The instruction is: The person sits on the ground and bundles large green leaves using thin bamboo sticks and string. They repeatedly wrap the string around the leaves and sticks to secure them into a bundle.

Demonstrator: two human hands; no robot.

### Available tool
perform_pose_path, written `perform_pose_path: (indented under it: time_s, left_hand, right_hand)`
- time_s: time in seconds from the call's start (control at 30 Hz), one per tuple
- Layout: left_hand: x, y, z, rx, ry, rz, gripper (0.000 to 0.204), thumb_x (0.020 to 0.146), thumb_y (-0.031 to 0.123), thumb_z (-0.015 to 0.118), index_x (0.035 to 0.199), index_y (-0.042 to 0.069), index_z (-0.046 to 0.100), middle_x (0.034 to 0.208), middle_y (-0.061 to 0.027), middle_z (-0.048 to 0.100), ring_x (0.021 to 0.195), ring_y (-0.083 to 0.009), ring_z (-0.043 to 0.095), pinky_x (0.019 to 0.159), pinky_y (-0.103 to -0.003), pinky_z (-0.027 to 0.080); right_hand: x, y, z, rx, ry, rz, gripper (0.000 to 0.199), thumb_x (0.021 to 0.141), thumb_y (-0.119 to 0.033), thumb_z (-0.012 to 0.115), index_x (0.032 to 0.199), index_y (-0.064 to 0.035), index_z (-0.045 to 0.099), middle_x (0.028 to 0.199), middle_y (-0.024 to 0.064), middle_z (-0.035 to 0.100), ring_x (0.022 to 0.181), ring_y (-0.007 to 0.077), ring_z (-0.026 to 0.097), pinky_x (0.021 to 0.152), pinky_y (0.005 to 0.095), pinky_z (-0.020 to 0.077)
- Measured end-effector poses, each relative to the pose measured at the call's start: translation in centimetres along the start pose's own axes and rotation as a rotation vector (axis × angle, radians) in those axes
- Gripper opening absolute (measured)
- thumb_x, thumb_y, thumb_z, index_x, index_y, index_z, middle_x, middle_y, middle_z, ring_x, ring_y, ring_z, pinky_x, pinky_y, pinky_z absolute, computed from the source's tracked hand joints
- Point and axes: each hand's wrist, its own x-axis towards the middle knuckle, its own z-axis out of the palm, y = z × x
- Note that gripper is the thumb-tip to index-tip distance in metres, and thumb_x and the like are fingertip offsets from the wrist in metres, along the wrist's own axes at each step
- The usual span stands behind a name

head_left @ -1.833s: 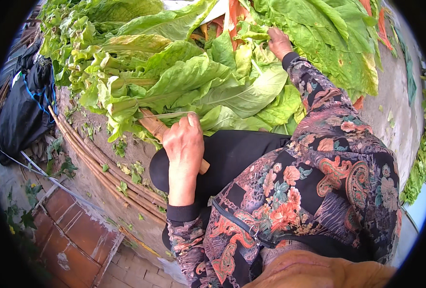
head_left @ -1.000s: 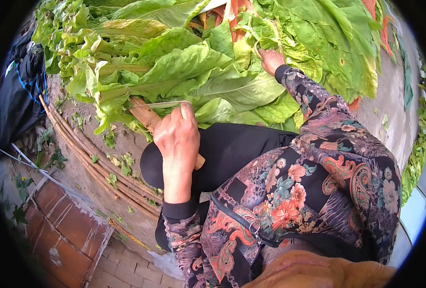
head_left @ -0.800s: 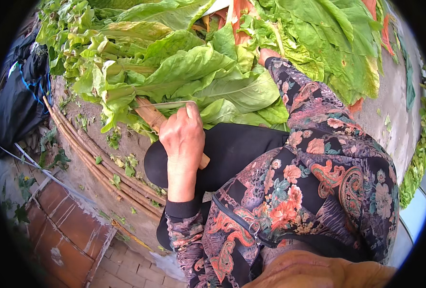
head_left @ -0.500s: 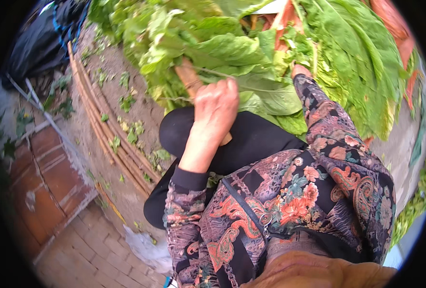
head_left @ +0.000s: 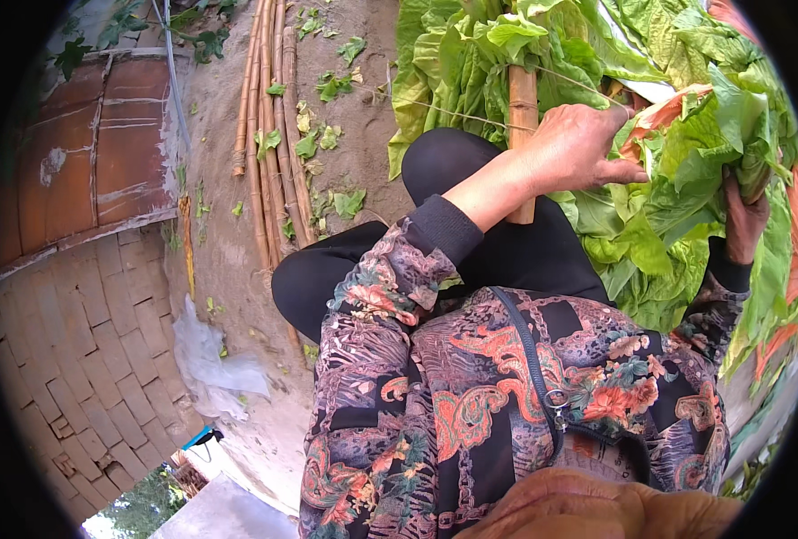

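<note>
Left hand point(head_left: 574, 148) moved up along wooden stick point(head_left: 523, 135), now pinching thin string point(head_left: 471, 117). Right hand point(head_left: 745, 225) now gripping green leaves point(head_left: 686, 189), ready for tying.

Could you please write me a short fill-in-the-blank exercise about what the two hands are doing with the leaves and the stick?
1. The left hand rests on a wooden ____ laid across the lap.
2. The right hand grips a bundle of large ____ leaves.
3. A thin ____ runs from the left hand's fingers across the stick.
4. Bamboo poles lie on the ____ to the person's left.

Missing words: stick; green; string; ground
</note>
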Motion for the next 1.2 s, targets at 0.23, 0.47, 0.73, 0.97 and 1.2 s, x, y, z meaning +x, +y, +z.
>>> perform_pose_path:
  time_s: [0.23, 0.47, 0.73, 0.97, 1.2]
  left_hand:
    - [2.2, -0.1, -0.7, -0.537, 0.056, 0.131, 0.049, 0.071, 0.026, 0.077, 0.109, 0.001, 0.057, 0.092, -0.0088, 0.066, 0.083, -0.0156, 0.061, 0.077, -0.031, 0.049]
    - [-2.6, -0.2, -1.9, -0.636, 0.314, -0.156, 0.025, 0.092, 0.017, 0.057, 0.108, -0.002, 0.057, 0.097, -0.003, 0.059, 0.086, -0.0125, 0.053, 0.077, -0.027, 0.044]
    - [-1.7, 1.3, -0.8, -0.711, 0.463, -0.211, 0.032, 0.093, 0.026, 0.056, 0.112, 0.0, 0.056, 0.1, -0.0043, 0.057, 0.09, -0.0137, 0.051, 0.083, -0.029, 0.042]
    - [-3.0, 1.0, -0.2, -0.313, 0.325, -0.095, 0.035, 0.085, 0.022, 0.062, 0.112, 0.002, 0.056, 0.098, -0.0165, 0.059, 0.104, -0.0314, 0.049, 0.093, -0.041, 0.035]
    - [-4.9, 4.4, -2.1, 0.514, 0.005, -0.249, 0.021, 0.087, 0.019, 0.054, 0.099, 0.004, 0.063, 0.075, -0.0201, 0.063, 0.075, -0.0393, 0.062, 0.07, -0.048, 0.048]
  right_hand:
    - [1.4, -7.3, 9.1, 0.006, -0.863, -0.164, 0.034, 0.076, -0.004, 0.068, 0.108, -0.0001, 0.059, 0.098, 0.0074, 0.064, 0.089, 0.0146, 0.059, 0.079, 0.029, 0.0471]
    - [3.5, -6.9, 9.1, 0.107, -0.534, -0.437, 0.058, 0.088, -0.039, 0.059, 0.128, 0.0019, 0.047, 0.104, 0.0054, 0.061, 0.094, 0.013, 0.055, 0.079, 0.0266, 0.0452]
    - [-2.9, -9.4, 14.2, -0.216, -0.399, -0.873, 0.027, 0.079, -0.011, 0.064, 0.103, 0.0002, 0.057, 0.09, 0.0156, 0.058, 0.082, 0.0333, 0.057, 0.069, 0.0389, 0.0449]
    - [-5.5, -4.1, 19.1, -0.147, -0.131, -0.687, 0.053, 0.074, -0.002, 0.062, 0.124, -0.0033, 0.044, 0.093, 0.0172, 0.059, 0.084, 0.0369, 0.059, 0.071, 0.0419, 0.0472]
    - [3.3, -7.3, 18.7, -0.574, -0.282, -0.926, 0.031, 0.081, -0.006, 0.056, 0.112, -0.0073, 0.056, 0.094, 0.006, 0.063, 0.086, 0.0228, 0.061, 0.079, 0.0368, 0.0446]
